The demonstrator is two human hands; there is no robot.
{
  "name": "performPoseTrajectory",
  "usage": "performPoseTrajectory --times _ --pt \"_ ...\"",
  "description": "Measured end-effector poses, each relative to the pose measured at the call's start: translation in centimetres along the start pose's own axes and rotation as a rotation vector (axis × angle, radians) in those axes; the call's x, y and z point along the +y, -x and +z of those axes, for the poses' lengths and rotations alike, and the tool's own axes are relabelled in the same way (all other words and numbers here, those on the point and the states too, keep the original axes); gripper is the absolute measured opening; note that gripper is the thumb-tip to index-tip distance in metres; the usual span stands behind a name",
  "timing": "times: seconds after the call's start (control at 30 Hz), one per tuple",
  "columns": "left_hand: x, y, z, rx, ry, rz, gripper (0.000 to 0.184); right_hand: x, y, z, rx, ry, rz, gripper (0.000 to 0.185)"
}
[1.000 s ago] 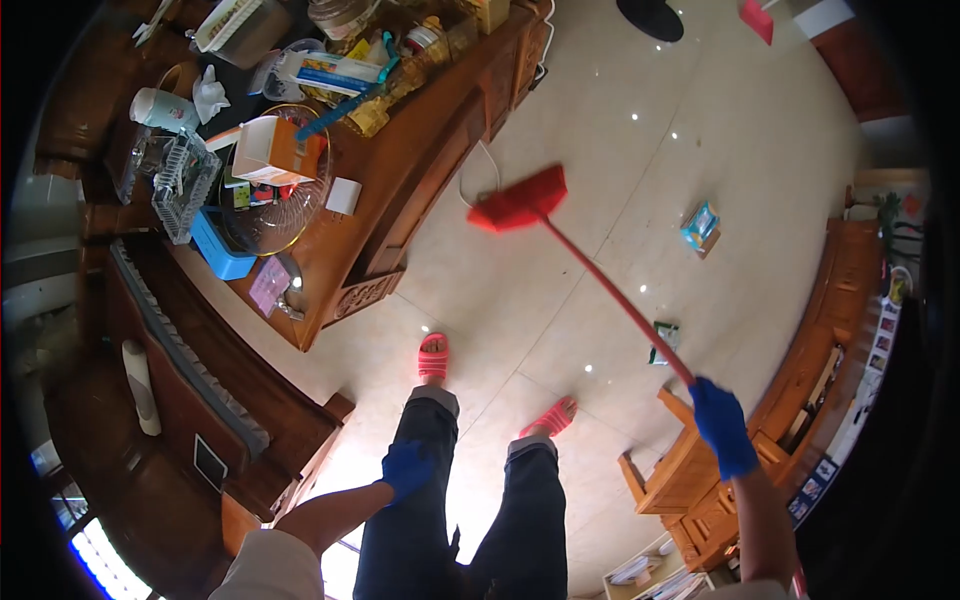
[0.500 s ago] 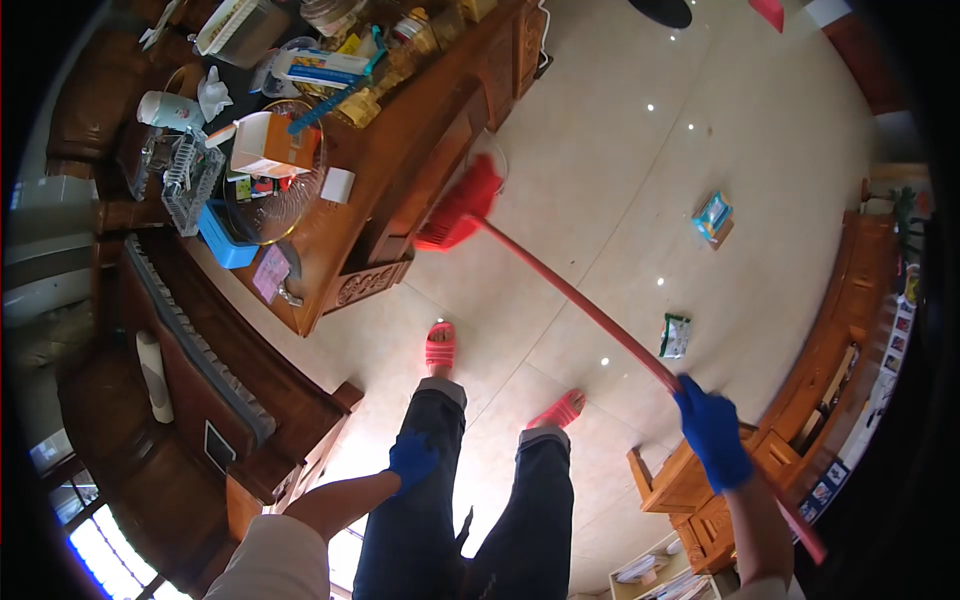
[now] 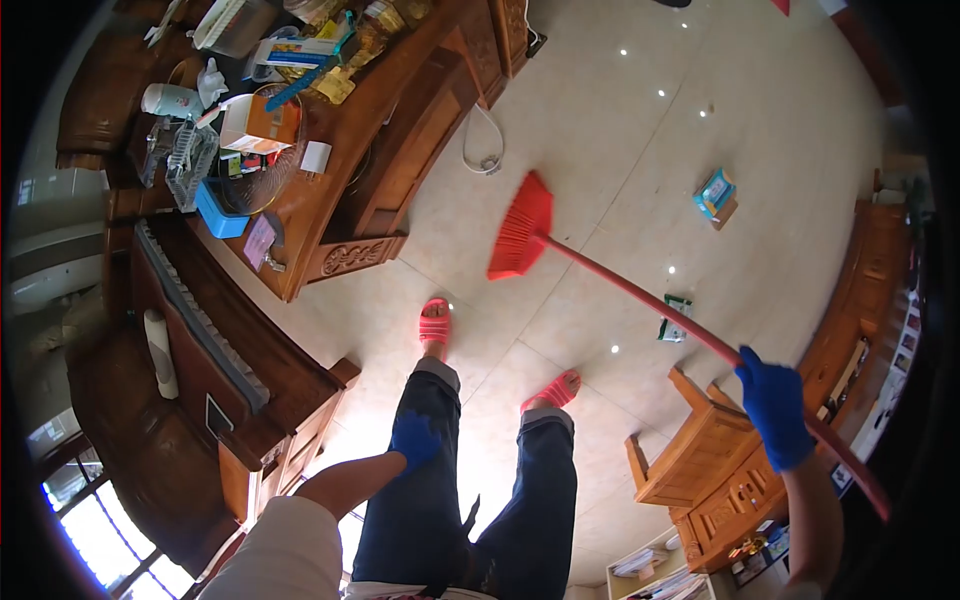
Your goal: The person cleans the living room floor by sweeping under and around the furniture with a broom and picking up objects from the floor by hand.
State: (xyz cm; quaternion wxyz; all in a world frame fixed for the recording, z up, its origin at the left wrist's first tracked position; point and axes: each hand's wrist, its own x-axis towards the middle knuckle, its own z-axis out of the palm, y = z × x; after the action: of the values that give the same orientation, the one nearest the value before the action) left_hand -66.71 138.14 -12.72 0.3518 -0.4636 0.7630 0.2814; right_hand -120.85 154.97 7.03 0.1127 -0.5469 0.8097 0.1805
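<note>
Two blue-gloved hands show, the right hand (image 3: 776,410) closed round the red handle of a long red broom (image 3: 640,293), its fingers wrapped about it; the handle runs on past the hand. The broom's fan-shaped bristle head (image 3: 523,228) meets the pale, glossy tiled floor (image 3: 570,130), ahead of the pink open-toed slippers (image 3: 434,328), with floor on every side of it. The left hand (image 3: 415,440) rests on the dark trouser leg (image 3: 405,505); whether its fingers are spread or pressed together, I cannot tell.

Leftward, floor separates the bristles from the carved base of a brown wooden table (image 3: 352,258), its top crowded to the edge. A looped white cord (image 3: 466,150) lies between the table and the bristles, near both. Rightward, a wider stretch of floor reaches a blue packet (image 3: 716,193). A green-and-white packet (image 3: 676,318) lies right beside the handle, leaving little room there. Nearer the body, a small brown wooden stool (image 3: 690,455) stands below the handle, its legs pointing toward the floor's middle.
</note>
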Motion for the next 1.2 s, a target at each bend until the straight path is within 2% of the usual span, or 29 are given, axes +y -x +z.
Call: performPoseTrajectory --times 0.07,0.17,0.23,0.3,0.37,0.4,0.47,0.5,0.53,0.57,0.6,0.67,0.7,0.73,0.77,0.8,0.83,0.87,0.9,0.97,1.1,1.17,1.2 --pt "-0.2 -0.8 1.1 -0.012 0.027 -0.03 0.04 1.2 4.1 -1.8 0.09 0.119 -0.056 0.024" --pt "0.4 0.1 0.5 -0.016 -0.032 -0.034 0.04 0.1 7.2 -3.9 -0.016 0.109 -0.013 0.026" --pt "0.4 0.1 1.1 -0.016 0.027 -0.072 0.04 -1.7 7.5 -3.6 -0.021 0.016 -0.071 0.027" --pt "0.3 0.6 1.3 -0.013 0.084 -0.111 0.039 -3.8 6.0 -1.2 0.031 -0.268 -0.142 0.027" --pt "0.8 1.9 1.8 0.146 0.318 -0.316 0.035 -6.8 3.2 0.9 -0.031 -0.393 -0.206 0.029" --pt "1.6 2.8 1.2 0.145 0.322 -0.31 0.035 -8.6 1.7 2.0 0.057 -0.553 -0.22 0.024" --pt "2.5 4.8 -0.9 0.25 0.672 -0.398 0.032 -12.1 -1.2 7.6 0.07 -0.477 -0.287 0.012" --pt "1.0 4.6 0.9 0.256 0.668 -0.394 0.032 -13.2 -2.7 7.6 0.039 -0.531 -0.286 0.012" --pt "-1.8 4.2 4.4 0.369 0.721 -0.371 0.031 -12.9 -3.5 8.2 0.044 -0.539 -0.284 0.012" --pt "-3.6 4.0 6.4 0.484 0.772 -0.349 0.031 -12.6 -4.2 8.9 0.123 -0.534 -0.313 0.01" --pt "-4.1 4.1 6.6 0.463 0.733 -0.29 0.033 -12.2 -4.6 9.3 0.196 -0.53 -0.343 0.009" --pt "-1.9 5.0 4.2 0.452 0.655 -0.265 0.034 -7.5 -4.2 8.7 0.169 -0.484 -0.314 0.007" --pt "-2.3 4.7 4.2 0.465 0.603 -0.203 0.036 -4.2 -3.6 7.4 0.043 -0.488 -0.262 0.006" --pt "-2.5 4.1 4.3 0.511 0.566 -0.163 0.033 -0.8 -2.6 4.3 0.025 -0.443 -0.258 0.005" --pt "-2.8 3.4 4.5 0.535 0.647 -0.186 0.03 3.4 -1.6 3.9 0.171 -0.29 -0.368 0.006" --pt "-3.1 2.3 4.5 0.56 0.729 -0.21 0.027 6.4 -0.4 3.5 0.321 0.037 -0.345 0.01" --pt "-3.2 0.0 4.0 0.619 0.682 -0.187 0.021 11.5 0.2 0.1 -0.084 0.09 -0.108 0.015" --pt "-3.0 -0.3 3.7 0.657 0.643 -0.162 0.019 11.6 0.1 -0.4 0.176 0.171 -0.239 0.012" --pt "-2.7 -1.6 3.6 0.665 0.618 -0.155 0.02 13.8 0.9 -1.7 -0.048 0.119 -0.074 0.011" --pt "-1.6 -5.9 1.6 0.692 0.601 -0.132 0.019 17.5 1.2 -3.8 -0.015 0.251 -0.071 0.011" --pt "3.0 -16.0 -4.9 0.669 0.577 -0.061 0.018 22.5 1.6 -6.1 -0.144 0.517 0.105 0.014" --pt "6.3 -21.6 -9.6 0.599 0.434 -0.005 0.019 24.7 2.9 -4.9 0.021 0.679 0.033 0.022" --pt "8.1 -24.3 -12.3 0.525 0.352 0.016 0.021 25.5 3.7 -4.0 0.016 0.668 0.039 0.022"
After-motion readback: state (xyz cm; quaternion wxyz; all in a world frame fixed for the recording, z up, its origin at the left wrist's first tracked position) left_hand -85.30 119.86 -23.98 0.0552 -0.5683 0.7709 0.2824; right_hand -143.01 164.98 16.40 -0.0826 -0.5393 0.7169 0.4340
